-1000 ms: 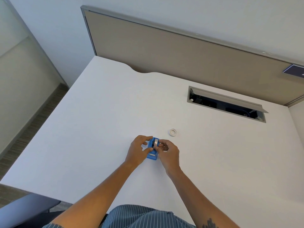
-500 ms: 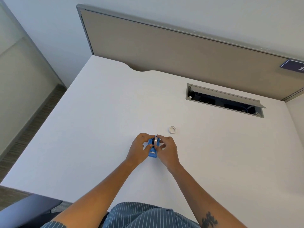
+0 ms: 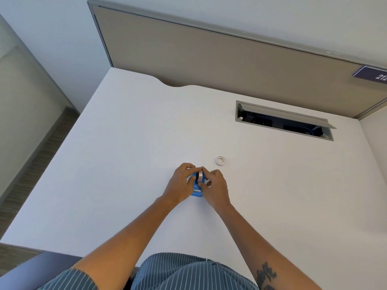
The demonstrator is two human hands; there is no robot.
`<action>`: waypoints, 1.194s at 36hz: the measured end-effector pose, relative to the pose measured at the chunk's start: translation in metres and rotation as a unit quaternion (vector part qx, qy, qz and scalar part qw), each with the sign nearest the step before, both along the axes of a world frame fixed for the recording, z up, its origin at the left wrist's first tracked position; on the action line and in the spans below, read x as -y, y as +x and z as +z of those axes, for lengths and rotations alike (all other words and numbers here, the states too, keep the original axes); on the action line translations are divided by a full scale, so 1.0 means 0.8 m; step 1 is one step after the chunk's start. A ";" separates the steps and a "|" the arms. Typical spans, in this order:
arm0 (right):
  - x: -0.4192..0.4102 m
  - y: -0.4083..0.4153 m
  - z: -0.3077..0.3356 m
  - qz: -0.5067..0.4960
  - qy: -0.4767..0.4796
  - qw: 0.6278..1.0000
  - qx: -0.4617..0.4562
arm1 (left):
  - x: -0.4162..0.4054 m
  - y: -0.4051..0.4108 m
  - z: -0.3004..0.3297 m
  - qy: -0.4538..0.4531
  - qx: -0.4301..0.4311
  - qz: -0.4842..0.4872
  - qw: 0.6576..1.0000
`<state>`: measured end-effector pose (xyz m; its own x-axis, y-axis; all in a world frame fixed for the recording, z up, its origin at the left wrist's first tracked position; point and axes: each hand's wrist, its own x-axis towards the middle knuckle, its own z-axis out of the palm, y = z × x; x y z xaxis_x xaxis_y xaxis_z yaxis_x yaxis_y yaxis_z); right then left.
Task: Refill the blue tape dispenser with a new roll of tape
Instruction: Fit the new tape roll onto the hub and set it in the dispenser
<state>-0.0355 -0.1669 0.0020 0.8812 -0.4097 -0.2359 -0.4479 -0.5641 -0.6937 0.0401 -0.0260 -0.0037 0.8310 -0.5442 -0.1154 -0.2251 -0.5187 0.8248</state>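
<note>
We observed the blue tape dispenser [image 3: 196,190] resting on the white desk [image 3: 129,164], near the middle of the surface and directly in front of the person. Its metal cutter end faced the person.

The left hand [image 3: 180,184] gripped the dispenser from its left side. The fingers curled over the far end of the body, and the thumb pressed against the near left face, so the hand was clamped on the dispenser.

The right hand [image 3: 215,186] was positioned on the opposite side, touching the dispenser. Its thumb and fingertips were pinched together on the new roll of tape [image 3: 200,177]. The roll stood on edge in the top of the dispenser, between the two hands. We could not tell whether the roll was fully seated, because the fingers covered most of it.

A small white ring [image 3: 220,160], which appeared to be an empty tape core, lay flat on the desk just beyond and to the right of the hands, apart from them.

A rectangular cable hatch [image 3: 282,120] was set into the desk farther back on the right, with its lid raised. A beige partition panel [image 3: 209,59] stood along the far edge of the desk. A striped garment [image 3: 184,273] was visible at the bottom of the view.
</note>
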 end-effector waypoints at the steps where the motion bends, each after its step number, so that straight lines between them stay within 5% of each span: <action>1: 0.000 0.001 0.000 -0.001 -0.003 1.000 0.001 | 0.000 0.001 0.000 0.002 -0.001 -0.002 1.000; 43: 0.003 0.013 0.019 -0.114 0.101 0.988 0.035 | 0.001 0.023 -0.003 -0.006 -0.006 -0.066 0.998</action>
<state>-0.0254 -0.1689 0.0172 0.7881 -0.5504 -0.2756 -0.4947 -0.3000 -0.8156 0.0582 -0.0268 -0.0059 0.7510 -0.6497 -0.1177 -0.2803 -0.4751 0.8341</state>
